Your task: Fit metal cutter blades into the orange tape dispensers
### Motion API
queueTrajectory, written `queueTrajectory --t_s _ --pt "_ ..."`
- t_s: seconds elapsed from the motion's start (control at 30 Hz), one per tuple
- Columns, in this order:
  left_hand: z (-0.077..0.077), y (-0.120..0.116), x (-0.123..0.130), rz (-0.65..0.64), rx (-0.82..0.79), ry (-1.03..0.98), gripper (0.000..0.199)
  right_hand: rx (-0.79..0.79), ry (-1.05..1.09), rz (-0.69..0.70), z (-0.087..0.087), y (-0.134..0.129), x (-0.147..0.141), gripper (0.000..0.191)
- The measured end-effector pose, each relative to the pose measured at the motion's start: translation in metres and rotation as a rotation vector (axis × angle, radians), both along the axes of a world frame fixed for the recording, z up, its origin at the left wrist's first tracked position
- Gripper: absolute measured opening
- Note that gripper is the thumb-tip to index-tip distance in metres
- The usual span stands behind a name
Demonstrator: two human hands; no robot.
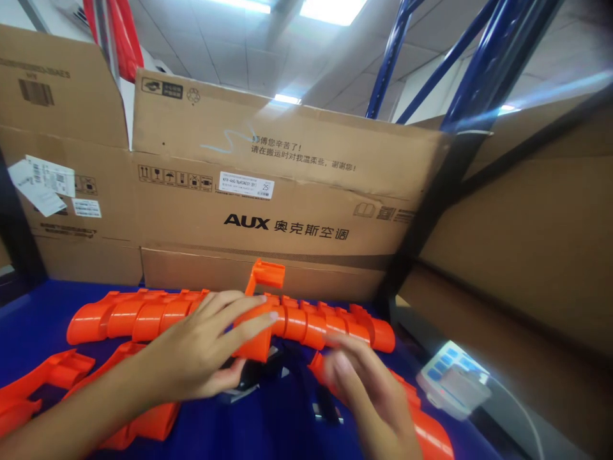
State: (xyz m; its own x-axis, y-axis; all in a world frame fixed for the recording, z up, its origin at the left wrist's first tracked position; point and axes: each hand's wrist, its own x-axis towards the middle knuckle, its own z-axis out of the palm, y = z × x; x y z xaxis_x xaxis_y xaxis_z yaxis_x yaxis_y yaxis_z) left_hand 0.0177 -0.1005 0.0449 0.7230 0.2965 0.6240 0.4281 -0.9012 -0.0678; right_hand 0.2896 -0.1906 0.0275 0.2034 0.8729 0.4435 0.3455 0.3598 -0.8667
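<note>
My left hand [205,345] is closed around an orange plastic piece [255,338] with a bracket-shaped upper end [269,273]. Below its fingers is a dark object [249,377], partly hidden, so I cannot tell whether the hand touches it. My right hand [368,390] is smeared by motion, fingers bent, over more orange pieces [428,434] on the right. Whether it grips one of them is unclear. Behind both hands, a long row of nested orange pieces [148,319] lies across the blue surface [33,313].
Loose orange pieces [153,425] lie at the front left. A small dark item with shiny ends [328,409] lies between the hands. To the right is a clear plastic box [453,380] with a cable. Cardboard [191,211] walls the back; a dark rack post [431,211] stands right.
</note>
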Motion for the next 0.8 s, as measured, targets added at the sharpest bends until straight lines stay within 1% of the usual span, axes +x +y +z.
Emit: queueTrajectory --t_s 0.07,0.1,0.13,0.17,0.2,0.27,0.3,0.33,0.37,0.4,0.43,0.47,0.5,0.53,0.6,0.7,0.73,0.8 --pt "-0.003 -0.010 0.003 -0.058 0.013 0.017 0.084 0.002 0.074 0.138 0.024 0.034 -0.018 0.044" --pt "-0.005 -0.015 0.005 -0.085 -0.006 0.027 0.084 -0.017 0.106 0.220 0.031 0.050 -0.025 0.045" --pt "-0.008 -0.019 0.006 -0.110 -0.040 0.027 0.084 -0.055 0.139 0.309 0.036 0.063 -0.030 0.040" --pt "-0.012 -0.024 0.008 -0.133 -0.083 0.011 0.085 -0.106 0.179 0.379 0.037 0.075 -0.034 0.035" --pt "-0.017 -0.028 0.010 -0.145 -0.134 -0.034 0.086 -0.135 0.232 0.408 0.037 0.083 -0.036 0.033" --pt "-0.025 -0.037 0.019 -0.144 -0.269 -0.236 0.089 -0.135 0.314 0.426 0.031 0.095 -0.037 0.033" --pt "-0.028 -0.040 0.025 -0.125 -0.381 -0.395 0.090 -0.122 0.340 0.427 0.028 0.099 -0.038 0.033" --pt "-0.030 -0.041 0.033 -0.112 -0.532 -0.575 0.091 -0.111 0.360 0.433 0.024 0.102 -0.038 0.034" --pt "-0.031 -0.041 0.041 -0.135 -0.716 -0.748 0.091 -0.107 0.375 0.446 0.020 0.104 -0.039 0.035" --pt "-0.031 -0.040 0.048 -0.177 -0.931 -0.900 0.085 -0.110 0.388 0.462 0.018 0.106 -0.041 0.036" --pt "-0.029 -0.037 0.055 -0.213 -1.162 -1.010 0.077 -0.118 0.394 0.476 0.015 0.108 -0.043 0.037" --pt "-0.027 -0.034 0.061 -0.247 -1.361 -1.079 0.073 -0.123 0.393 0.486 0.014 0.109 -0.046 0.037" --pt "-0.025 -0.031 0.066 -0.257 -1.495 -1.127 0.070 -0.123 0.379 0.488 0.013 0.110 -0.047 0.038" --pt "-0.022 -0.028 0.068 -0.257 -1.572 -1.170 0.068 -0.115 0.346 0.483 0.012 0.112 -0.048 0.038" --pt "-0.019 -0.024 0.068 -0.237 -1.592 -1.275 0.061 -0.080 0.225 0.463 0.012 0.114 -0.046 0.038" --pt "-0.019 -0.026 0.058 -0.213 -1.546 -1.435 0.054 -0.028 -0.012 0.388 0.008 0.117 -0.033 0.040" --pt "-0.021 -0.029 0.053 -0.209 -1.528 -1.474 0.052 -0.033 -0.079 0.352 0.006 0.118 -0.026 0.040" --pt "-0.026 -0.034 0.044 -0.215 -1.479 -1.526 0.046 -0.103 -0.247 0.283 0.000 0.118 -0.015 0.041"
